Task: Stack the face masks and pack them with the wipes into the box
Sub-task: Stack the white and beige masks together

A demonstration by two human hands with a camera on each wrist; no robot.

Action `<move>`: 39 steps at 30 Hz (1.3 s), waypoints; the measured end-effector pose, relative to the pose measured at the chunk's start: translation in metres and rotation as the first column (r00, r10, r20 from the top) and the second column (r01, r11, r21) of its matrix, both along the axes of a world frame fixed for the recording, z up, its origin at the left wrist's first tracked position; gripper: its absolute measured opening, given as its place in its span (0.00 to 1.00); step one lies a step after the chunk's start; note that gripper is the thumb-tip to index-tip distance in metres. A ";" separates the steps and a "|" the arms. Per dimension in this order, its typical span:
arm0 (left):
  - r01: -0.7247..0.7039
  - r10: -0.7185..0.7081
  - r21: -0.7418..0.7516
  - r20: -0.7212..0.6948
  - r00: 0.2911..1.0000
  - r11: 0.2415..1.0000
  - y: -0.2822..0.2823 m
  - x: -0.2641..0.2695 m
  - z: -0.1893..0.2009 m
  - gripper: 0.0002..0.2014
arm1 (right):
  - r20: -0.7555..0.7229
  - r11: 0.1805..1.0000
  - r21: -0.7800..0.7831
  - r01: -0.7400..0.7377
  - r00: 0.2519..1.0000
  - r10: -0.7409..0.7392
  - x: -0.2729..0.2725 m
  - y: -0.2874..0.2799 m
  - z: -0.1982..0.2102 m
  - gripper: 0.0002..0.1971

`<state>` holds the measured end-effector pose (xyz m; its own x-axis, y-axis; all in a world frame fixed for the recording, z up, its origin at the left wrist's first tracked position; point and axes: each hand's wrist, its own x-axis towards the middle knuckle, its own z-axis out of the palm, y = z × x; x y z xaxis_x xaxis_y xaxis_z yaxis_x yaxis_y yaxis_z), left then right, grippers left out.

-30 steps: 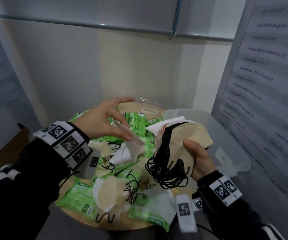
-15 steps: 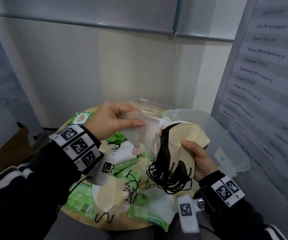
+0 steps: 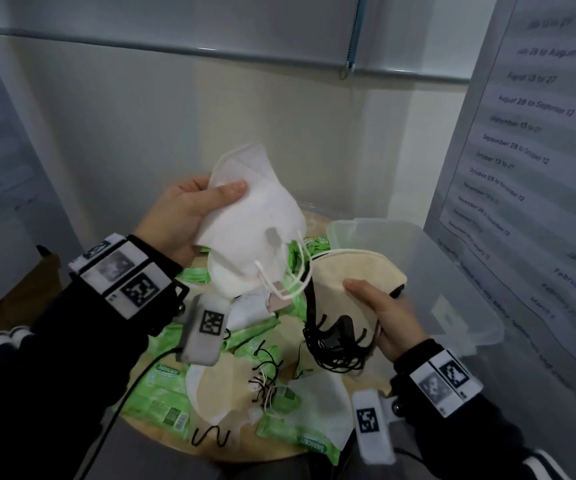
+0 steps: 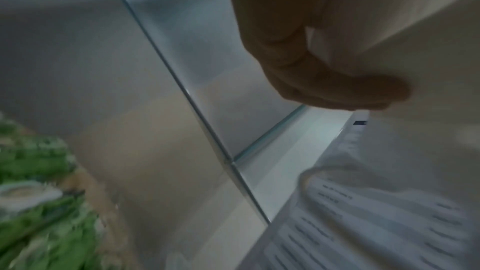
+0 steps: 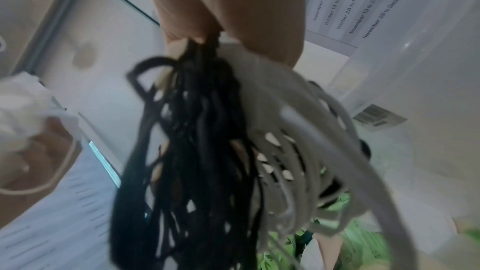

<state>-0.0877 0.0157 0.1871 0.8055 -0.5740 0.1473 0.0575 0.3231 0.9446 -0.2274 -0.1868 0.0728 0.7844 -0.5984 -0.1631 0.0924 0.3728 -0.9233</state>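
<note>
Two hands are gripping: your left hand (image 3: 189,216) is pinching a white mask (image 3: 255,216), your right hand (image 3: 386,317) is clutching the mask stack (image 3: 345,282).

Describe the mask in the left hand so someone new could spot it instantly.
Start at the round wooden table littered with green wipe packs and loose masks. Above its far side, the left hand holds up a white mask, thumb pressed on its face. It is the only mask raised clear of the pile, all white with white ear loops, unlike the beige stack gripped by the right hand.
</note>
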 end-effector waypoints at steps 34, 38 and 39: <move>-0.538 0.367 0.235 0.512 0.777 0.810 0.002 0.019 -0.041 0.22 | 0.059 0.994 0.088 -0.065 0.996 0.059 -0.001 0.008 0.003 0.21; -0.290 0.215 0.180 0.349 0.912 0.940 0.003 0.001 -0.028 0.10 | 0.035 0.996 0.078 -0.044 0.999 0.042 0.001 0.007 0.001 0.20; -0.171 0.132 0.131 0.266 0.955 0.977 0.001 -0.007 -0.024 0.12 | 0.031 0.996 0.083 -0.037 0.999 0.035 0.002 0.007 0.001 0.21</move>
